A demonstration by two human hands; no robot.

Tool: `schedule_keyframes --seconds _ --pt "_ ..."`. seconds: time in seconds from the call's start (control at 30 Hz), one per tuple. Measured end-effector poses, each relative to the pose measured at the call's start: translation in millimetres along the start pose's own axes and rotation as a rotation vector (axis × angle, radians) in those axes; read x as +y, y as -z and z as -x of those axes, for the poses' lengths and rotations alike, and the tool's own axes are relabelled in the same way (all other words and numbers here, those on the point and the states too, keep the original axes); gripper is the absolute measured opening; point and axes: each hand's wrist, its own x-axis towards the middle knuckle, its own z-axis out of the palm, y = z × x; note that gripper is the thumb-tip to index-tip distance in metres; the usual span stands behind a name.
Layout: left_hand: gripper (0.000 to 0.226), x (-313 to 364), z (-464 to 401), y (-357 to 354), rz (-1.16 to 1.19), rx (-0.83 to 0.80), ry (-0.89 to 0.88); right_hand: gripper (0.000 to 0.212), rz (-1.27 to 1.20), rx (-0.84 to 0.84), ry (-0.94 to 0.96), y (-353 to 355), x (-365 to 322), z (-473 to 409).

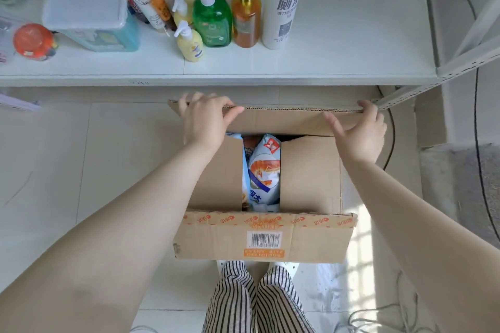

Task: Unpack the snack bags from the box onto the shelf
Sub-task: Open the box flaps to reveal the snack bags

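The box (pixel 311 170) is plain brown cardboard with orange-printed tape and an orange label. A pale blue snack bag (pixel 263 173) shows an orange shrimp picture. The trousers (pixel 257 303) are white with dark stripes, maybe navy. The shelf (pixel 338 62) is white.

Arms: bare to beyond the frame edge, no sleeves showing
Left hand (pixel 207 119): no rings, no watch
Right hand (pixel 359 130): no rings, no watch
Trousers (pixel 257 303): loose, white with thin dark vertical stripes
Shoes (pixel 286 266): white, only the toes visible
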Motion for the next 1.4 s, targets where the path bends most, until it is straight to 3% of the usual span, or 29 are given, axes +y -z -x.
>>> schedule_keyframes --seconds 0.1,0.2,0.3,0.37,0.47,0.6,0.8,1.07,1.4 --pt "0.047 7 -22 -8 -0.042 -0.003 0.156 0.090 -0.291 -0.060 -0.174 -14 -6 -23" --pt "0.051 4 -35 -22 0.053 0.088 0.314 0.089 -0.383 -0.059 -0.259 -27 -10 -43" --pt "0.102 -6 -44 -36 0.294 0.105 0.601 0.078 -0.414 -0.090 -0.288 -34 -10 -59" --pt "0.127 -14 -46 -45 0.536 0.031 0.773 0.078 -0.399 -0.104 -0.296 -37 -7 -69" --pt "0.130 -22 -47 -56 0.697 -0.042 0.909 0.081 -0.401 -0.140 -0.360 -48 -5 -75" --pt "0.115 -25 -51 -61 0.545 -0.064 0.925 0.093 -0.364 -0.152 -0.488 -72 1 -67" --pt "0.113 -27 -43 -63 0.454 -0.114 0.911 0.098 -0.233 -0.097 -0.531 -85 -2 -62" --pt "0.115 -40 -42 -79 0.359 -0.276 0.948 0.115 -0.204 -0.214 -0.564 -100 10 -71" --pt "0.127 -49 -46 -128 0.354 -0.311 0.919 0.102 -0.133 -0.190 -0.547 -132 43 -80"
